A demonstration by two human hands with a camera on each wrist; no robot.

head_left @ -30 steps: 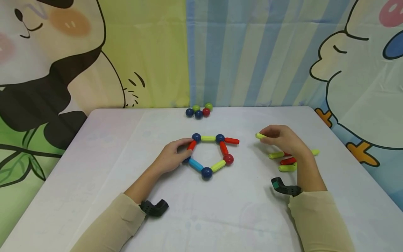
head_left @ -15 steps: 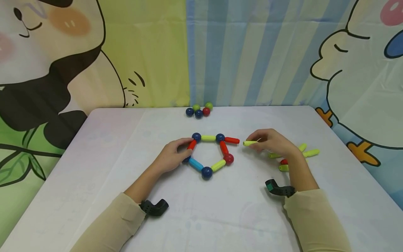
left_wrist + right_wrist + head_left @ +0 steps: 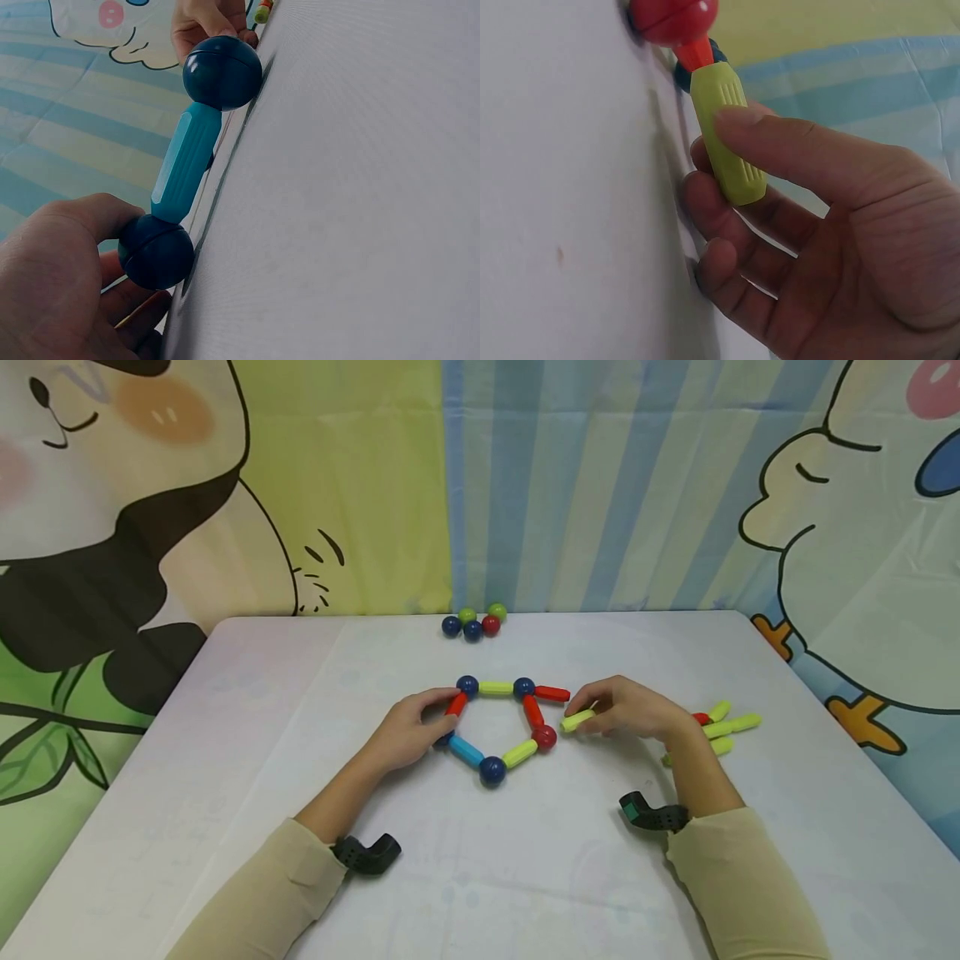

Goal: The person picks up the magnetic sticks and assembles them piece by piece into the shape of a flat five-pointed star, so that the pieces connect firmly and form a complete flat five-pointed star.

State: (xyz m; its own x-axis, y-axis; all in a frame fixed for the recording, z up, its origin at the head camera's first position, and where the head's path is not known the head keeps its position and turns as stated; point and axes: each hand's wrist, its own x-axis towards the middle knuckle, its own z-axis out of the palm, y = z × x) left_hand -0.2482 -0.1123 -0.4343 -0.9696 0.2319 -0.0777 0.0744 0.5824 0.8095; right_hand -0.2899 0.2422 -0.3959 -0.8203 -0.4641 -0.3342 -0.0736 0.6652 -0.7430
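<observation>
At the left side of the ring (image 3: pixel 533 712) of rods and balls, the left hand (image 3: pixel 408 727) had its grip pinching a red side rod (image 3: pixel 456 703); the left wrist view added what the head view mostly hid, the thumb's tip right beside the leftmost blue ball (image 3: pixel 156 253), which a blue rod (image 3: pixel 184 163) joined to the ring's nearest ball (image 3: pixel 223 73). To the right of the ring, the right hand (image 3: pixel 637 710) had its grip pinching a yellow-green rod (image 3: pixel 577 721) between thumb and fingers; the head view showed a narrow gap between that rod and the ring's red ball (image 3: pixel 545 737), whereas in the right wrist view the rod's end overlapped something red behind it, so contact could not be told from there; that close view alone showed grooves along the rod. From the ring's far right corner an outer red rod (image 3: pixel 552 694) stuck outward; beyond the ring sat five loose balls (image 3: pixel 472 631), two blue, two green, one red; well to the ring's right, partly hidden by the right forearm (image 3: pixel 705 768), loose rods (image 3: pixel 738 723) lay on the white tabletop (image 3: pixel 525 893).
</observation>
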